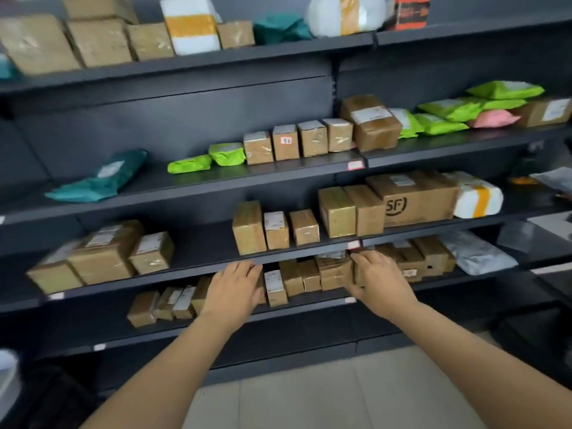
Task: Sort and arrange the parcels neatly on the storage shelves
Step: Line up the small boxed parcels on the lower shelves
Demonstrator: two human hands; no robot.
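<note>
- Here is the big brown cardboard box printed "SF" (pixel 414 198), lying on the dark grey metal storage shelves (pixel 185 181). Everything below is placed from it.
- One level below that box and to its left stands a row of small brown cardboard parcels (pixel 309 275), packed side by side. Both hands are at it.
- The left hand (pixel 232 286) is at the row's left end. Its fingers are stretched straight, and the tips touch the end parcel.
- The right hand (pixel 382 281) is almost straight under the box's left edge. Its fingers are spread flat over a parcel and the thumb is low at the side. The fingers are not curled into a grip.
- Between the hands, a slim brown parcel with a white label (pixel 275 287) stands upright near the shelf's front edge.
- Touching the box's right end is a white padded parcel with a yellow tape band (pixel 478 198).
- Below the box and to its right lies a silver-grey plastic mailer bag (pixel 476 253).
- Above the box and slightly to the right is a pile of lime-green plastic mailers (pixel 445 113).
</note>
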